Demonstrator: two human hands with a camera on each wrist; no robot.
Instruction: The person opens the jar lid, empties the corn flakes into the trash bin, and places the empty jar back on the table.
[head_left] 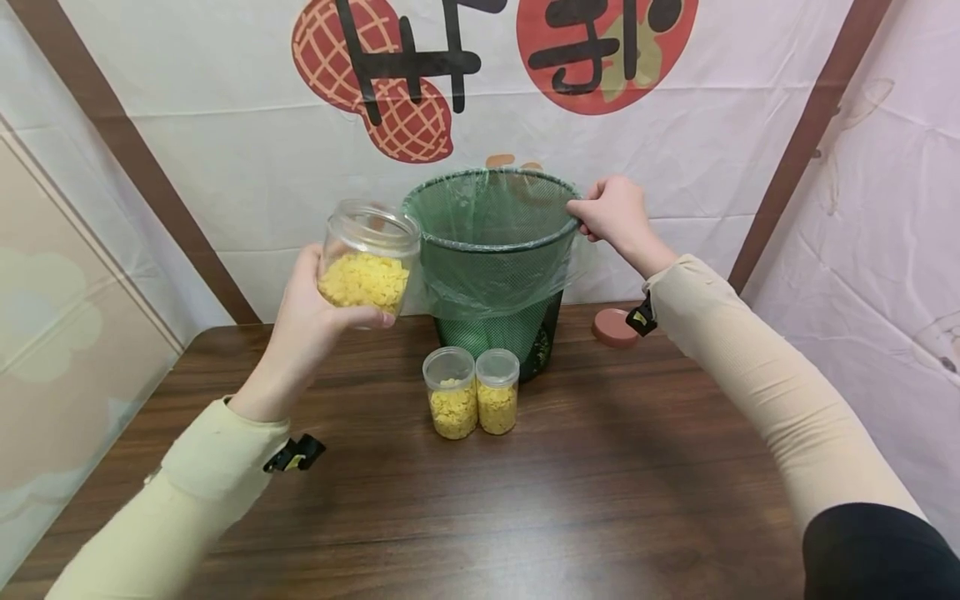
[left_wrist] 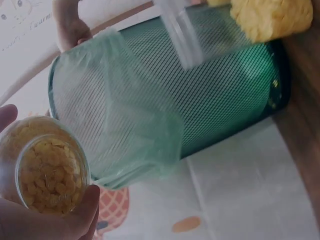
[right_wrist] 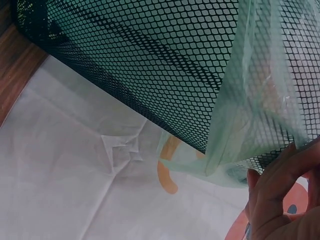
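My left hand [head_left: 306, 307] grips a wide clear jar [head_left: 367, 279] partly filled with yellow flakes. The jar is held above the table, tilted slightly to the right, its open mouth near the left rim of a green mesh bin [head_left: 495, 287]. Through the jar's base, the flakes [left_wrist: 50, 175] show in the left wrist view. A thin translucent green bag [right_wrist: 235, 110] lines the bin and folds down over its outside. At the bin's right rim, my right hand [head_left: 617, 215] pinches the rim and the bag edge between thumb and fingers.
Two smaller uncapped clear jars, a wider one [head_left: 453, 408] and a narrower one [head_left: 497, 404], stand side by side before the bin with yellow contents. A reddish lid [head_left: 615, 328] lies right of the bin on the wooden table [head_left: 420, 525]. Printed white cloth [head_left: 225, 150] hangs behind.
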